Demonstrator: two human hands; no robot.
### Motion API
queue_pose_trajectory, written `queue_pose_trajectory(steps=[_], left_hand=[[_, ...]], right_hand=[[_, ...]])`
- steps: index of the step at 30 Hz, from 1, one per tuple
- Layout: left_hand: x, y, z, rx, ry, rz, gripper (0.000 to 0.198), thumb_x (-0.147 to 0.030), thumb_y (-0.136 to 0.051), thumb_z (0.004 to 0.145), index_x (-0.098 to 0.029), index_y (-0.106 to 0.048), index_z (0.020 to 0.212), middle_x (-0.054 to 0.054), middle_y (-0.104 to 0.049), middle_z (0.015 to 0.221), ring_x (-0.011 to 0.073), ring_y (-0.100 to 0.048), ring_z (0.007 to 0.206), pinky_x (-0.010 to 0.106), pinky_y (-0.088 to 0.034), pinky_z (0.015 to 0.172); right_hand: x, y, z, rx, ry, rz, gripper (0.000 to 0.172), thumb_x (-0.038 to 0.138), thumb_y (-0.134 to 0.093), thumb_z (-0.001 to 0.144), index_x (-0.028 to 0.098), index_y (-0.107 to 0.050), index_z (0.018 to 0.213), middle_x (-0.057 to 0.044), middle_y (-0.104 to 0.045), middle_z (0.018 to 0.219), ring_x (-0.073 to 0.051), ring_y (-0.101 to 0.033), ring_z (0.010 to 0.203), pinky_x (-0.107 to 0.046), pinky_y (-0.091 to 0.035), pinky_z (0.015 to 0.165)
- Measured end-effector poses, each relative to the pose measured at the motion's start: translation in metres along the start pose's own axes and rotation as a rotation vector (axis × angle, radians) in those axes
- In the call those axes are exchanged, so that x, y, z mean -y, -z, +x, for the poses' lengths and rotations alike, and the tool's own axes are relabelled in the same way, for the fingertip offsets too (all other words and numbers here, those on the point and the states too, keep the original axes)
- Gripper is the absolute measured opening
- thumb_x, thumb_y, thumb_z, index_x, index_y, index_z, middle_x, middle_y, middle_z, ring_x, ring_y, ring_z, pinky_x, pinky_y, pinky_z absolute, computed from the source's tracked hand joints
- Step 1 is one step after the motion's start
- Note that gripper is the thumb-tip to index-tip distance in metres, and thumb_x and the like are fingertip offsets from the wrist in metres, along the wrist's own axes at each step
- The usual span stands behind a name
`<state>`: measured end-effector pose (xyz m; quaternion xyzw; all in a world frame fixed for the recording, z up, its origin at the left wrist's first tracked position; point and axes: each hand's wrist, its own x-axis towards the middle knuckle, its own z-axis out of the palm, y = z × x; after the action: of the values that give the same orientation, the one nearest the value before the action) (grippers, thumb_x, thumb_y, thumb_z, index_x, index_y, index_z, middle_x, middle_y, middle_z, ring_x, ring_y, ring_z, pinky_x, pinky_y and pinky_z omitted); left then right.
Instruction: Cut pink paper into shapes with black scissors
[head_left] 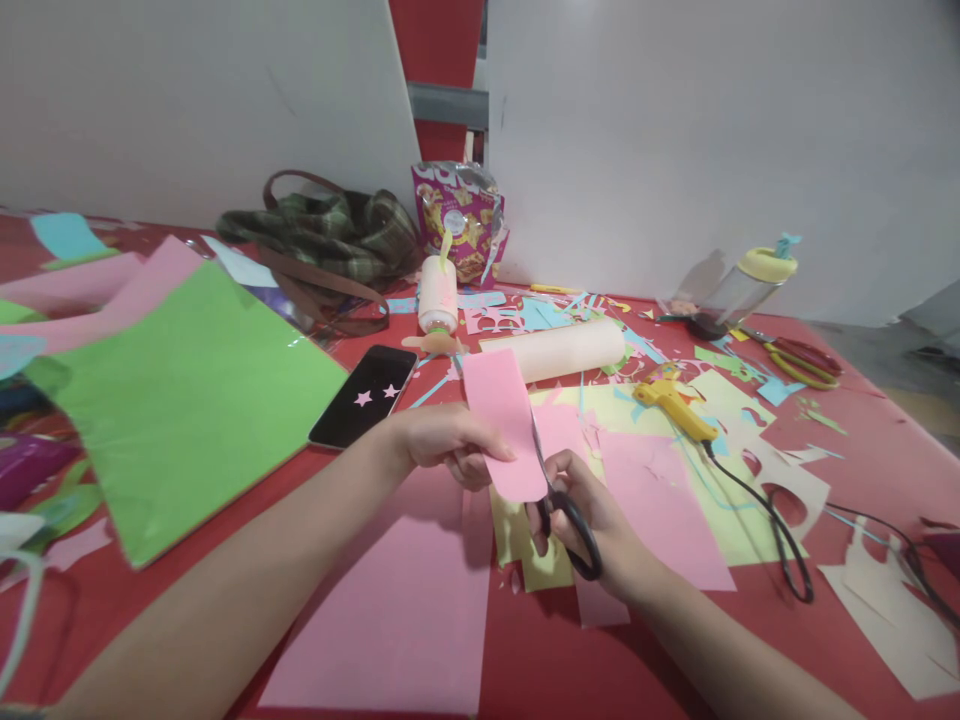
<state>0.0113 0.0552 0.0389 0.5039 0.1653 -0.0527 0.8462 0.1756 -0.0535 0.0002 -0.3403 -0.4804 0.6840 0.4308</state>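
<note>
My left hand (457,445) pinches a pink paper piece (501,400) with rounded lower corners, thumb on top. Black-handled scissors (576,530) are in my right hand (589,510), fingers through the loops. Their blades point away from me along the right edge of the pink piece. Below my hands lies a large pink sheet (397,600), and another pink sheet (667,500) rests on pale yellow paper to the right. A cream paper roll (570,348) lies just beyond the held piece.
A phone (364,397) with two small pink stars lies left of centre, beside a green sheet (195,400). Right are a yellow glue gun (679,405) with a black cord, red-and-yellow-handled scissors (806,362) and a clear bottle (742,295). A snack bag (461,220) stands behind.
</note>
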Motion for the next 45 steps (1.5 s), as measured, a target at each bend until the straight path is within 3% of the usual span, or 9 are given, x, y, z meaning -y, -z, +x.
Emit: queue_pose_trajectory(steps=[4,8,12,15,22,31,38,45], left_hand=[[-0.001,0.001,-0.001,-0.018,-0.082,0.005,0.039,-0.026,-0.045,0.072,-0.016,-0.029,0.037,-0.006,-0.019,0.035,0.005,-0.015,0.034,0.022,-0.01,0.036],[-0.002,0.005,-0.001,-0.143,-0.226,-0.012,0.041,-0.023,-0.04,0.074,-0.017,-0.025,0.037,-0.006,-0.017,0.034,0.0058,-0.016,0.035,0.024,-0.019,0.041],[0.0,0.006,0.001,-0.256,-0.294,-0.058,0.039,-0.022,-0.037,0.075,-0.017,-0.027,0.038,-0.007,-0.017,0.033,0.0062,-0.014,0.035,0.025,-0.024,0.046],[0.001,0.005,0.002,-0.289,-0.287,-0.053,0.04,-0.022,-0.038,0.075,-0.017,-0.026,0.037,-0.006,-0.016,0.032,0.0067,-0.016,0.036,0.025,-0.023,0.045],[0.004,-0.002,0.004,-0.272,-0.025,0.097,0.035,-0.025,-0.047,0.07,-0.017,-0.029,0.041,-0.006,-0.02,0.04,0.0056,-0.016,0.038,0.024,-0.011,0.041],[0.006,-0.023,0.014,-0.266,0.224,0.337,0.029,-0.026,-0.048,0.065,-0.017,-0.031,0.043,-0.006,-0.026,0.043,0.0062,-0.02,0.041,0.024,-0.017,0.043],[0.007,-0.031,0.023,-0.155,0.255,0.381,0.026,-0.019,-0.043,0.063,-0.018,-0.028,0.042,-0.007,-0.024,0.041,0.0052,-0.019,0.038,0.023,-0.016,0.042],[0.011,-0.026,0.022,-0.325,0.294,0.544,0.028,-0.04,-0.048,0.064,-0.017,-0.044,0.048,-0.004,-0.04,0.045,0.0087,-0.035,0.043,0.023,-0.029,0.045]], right_hand=[[0.002,0.0,0.0,0.073,0.03,0.008,0.034,0.047,-0.051,0.073,0.022,-0.031,0.084,0.003,-0.042,0.067,-0.01,-0.045,0.058,-0.026,-0.036,0.058],[0.005,-0.001,0.001,0.05,0.032,0.035,0.033,0.047,-0.051,0.073,0.022,-0.031,0.082,0.003,-0.042,0.066,-0.011,-0.046,0.058,-0.026,-0.037,0.056],[0.003,-0.001,0.003,-0.041,0.06,0.071,0.029,0.044,-0.05,0.075,0.022,-0.032,0.08,0.004,-0.045,0.062,-0.01,-0.045,0.054,-0.026,-0.037,0.055],[-0.001,0.0,0.005,-0.191,0.091,0.095,0.023,0.04,-0.048,0.078,0.022,-0.034,0.078,0.003,-0.049,0.064,-0.01,-0.046,0.053,-0.026,-0.036,0.056],[0.001,0.001,0.011,-0.576,0.143,0.054,0.022,0.028,-0.057,0.072,0.023,-0.037,0.074,0.005,-0.051,0.064,-0.01,-0.049,0.061,-0.025,-0.036,0.061],[0.003,0.002,0.009,-0.533,0.171,-0.007,0.031,0.013,-0.064,0.063,0.022,-0.037,0.075,0.006,-0.051,0.07,-0.008,-0.048,0.058,-0.02,-0.037,0.052],[0.002,0.001,0.009,-0.459,0.148,0.054,0.036,0.009,-0.065,0.06,0.023,-0.035,0.075,0.01,-0.037,0.059,-0.004,-0.035,0.046,-0.015,-0.028,0.043],[0.003,0.001,0.01,-0.454,0.137,0.068,0.035,0.011,-0.064,0.062,0.023,-0.034,0.076,0.01,-0.039,0.057,-0.003,-0.035,0.042,-0.015,-0.028,0.041]])
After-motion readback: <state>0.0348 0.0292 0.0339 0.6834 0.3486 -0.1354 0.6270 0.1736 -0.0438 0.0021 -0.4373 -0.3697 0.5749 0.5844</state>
